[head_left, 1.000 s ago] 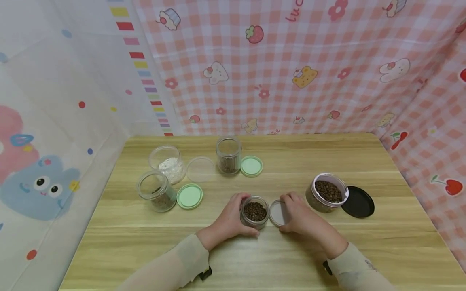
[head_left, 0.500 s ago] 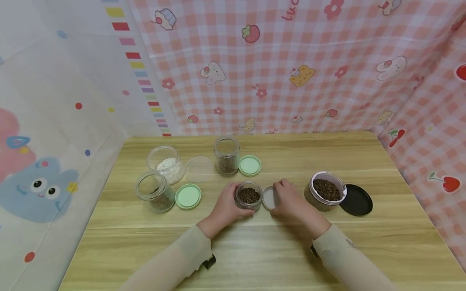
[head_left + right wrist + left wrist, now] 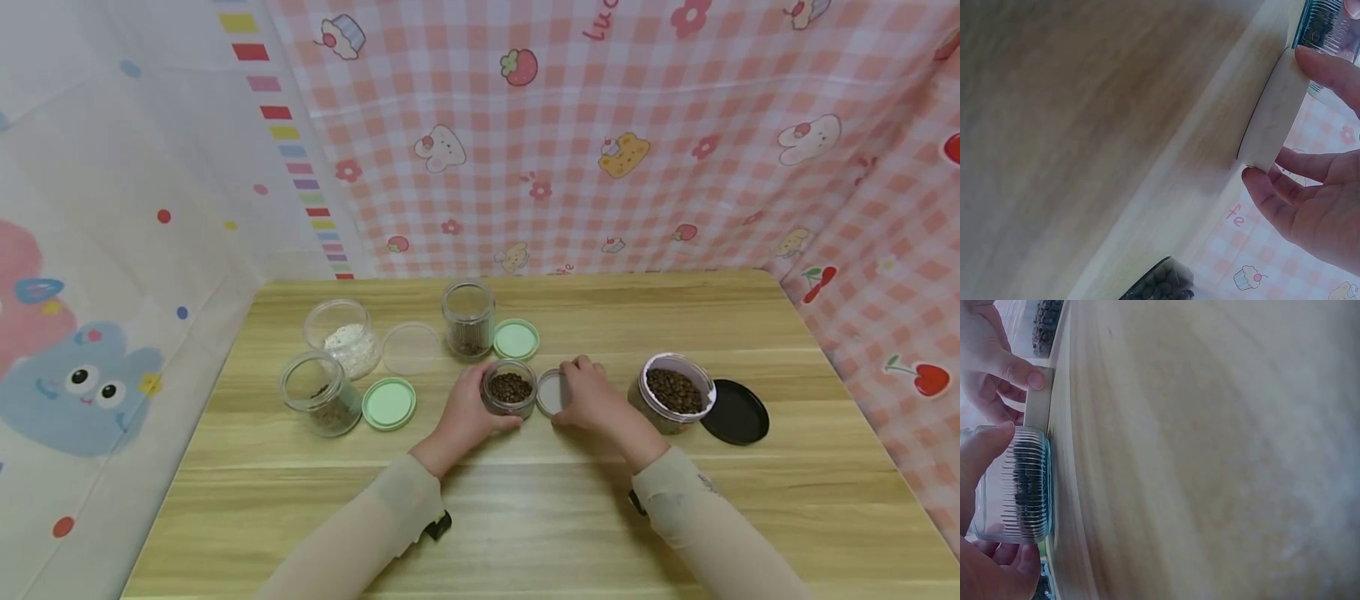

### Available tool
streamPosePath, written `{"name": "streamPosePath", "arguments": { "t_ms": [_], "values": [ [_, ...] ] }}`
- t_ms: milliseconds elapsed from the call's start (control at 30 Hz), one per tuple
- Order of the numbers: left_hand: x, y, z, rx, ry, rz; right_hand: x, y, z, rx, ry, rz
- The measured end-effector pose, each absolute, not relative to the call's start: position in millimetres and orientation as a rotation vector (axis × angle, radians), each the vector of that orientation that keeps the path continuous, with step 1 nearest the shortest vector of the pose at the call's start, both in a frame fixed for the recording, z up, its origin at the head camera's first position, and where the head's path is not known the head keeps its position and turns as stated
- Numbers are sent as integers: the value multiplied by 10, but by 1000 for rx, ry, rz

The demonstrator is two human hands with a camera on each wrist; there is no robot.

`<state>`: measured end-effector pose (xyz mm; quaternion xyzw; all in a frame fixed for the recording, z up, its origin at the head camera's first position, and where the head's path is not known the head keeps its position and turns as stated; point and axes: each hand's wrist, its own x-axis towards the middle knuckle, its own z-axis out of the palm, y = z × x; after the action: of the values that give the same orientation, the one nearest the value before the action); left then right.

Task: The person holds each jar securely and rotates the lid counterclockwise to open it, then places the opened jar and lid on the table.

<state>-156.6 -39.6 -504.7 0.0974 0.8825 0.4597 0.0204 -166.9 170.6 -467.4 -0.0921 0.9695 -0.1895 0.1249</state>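
A small ribbed clear jar (image 3: pixel 508 407) of coffee beans stands upright on the table. My left hand (image 3: pixel 468 412) holds it from the left, thumb and fingers around its wall; the left wrist view shows the ribbed side of the jar (image 3: pixel 1022 494) between them. Beside the jar on the right, a pale round lid (image 3: pixel 551 392) lies flat. My right hand (image 3: pixel 597 397) grips that lid by its edge. In the right wrist view the thumb and fingers are at opposite ends of the lid (image 3: pixel 1272 115), which sits next to the jar.
At right stand a wide jar (image 3: pixel 667 423) full of coffee beans and a black lid (image 3: pixel 737 412). At left are two jars (image 3: pixel 330 414) (image 3: pixel 469 329) with dark contents, green lids (image 3: pixel 388 404) (image 3: pixel 516 340), a tub of white bits (image 3: pixel 352 350) and a clear lid (image 3: pixel 411 348).
Both hands have slid the jar and the lid together away from me across the table, slightly to the left, toward the back jar and its green lid. Both grips stay the same.
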Motion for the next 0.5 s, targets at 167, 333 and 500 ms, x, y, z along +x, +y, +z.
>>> {"name": "streamPosePath", "arguments": {
  "t_ms": [167,333,500],
  "values": [
    [-1563,-389,-5036,307,2755,1403,-1676,1705,-4674,-275,2826,-539],
    [-1556,-378,-5009,306,2750,1403,-1665,1704,-4664,-264,2829,-543],
    [-1524,-405,-4984,296,2733,1385,-1609,1722,-4619,-253,2806,-559]
  ]
}}
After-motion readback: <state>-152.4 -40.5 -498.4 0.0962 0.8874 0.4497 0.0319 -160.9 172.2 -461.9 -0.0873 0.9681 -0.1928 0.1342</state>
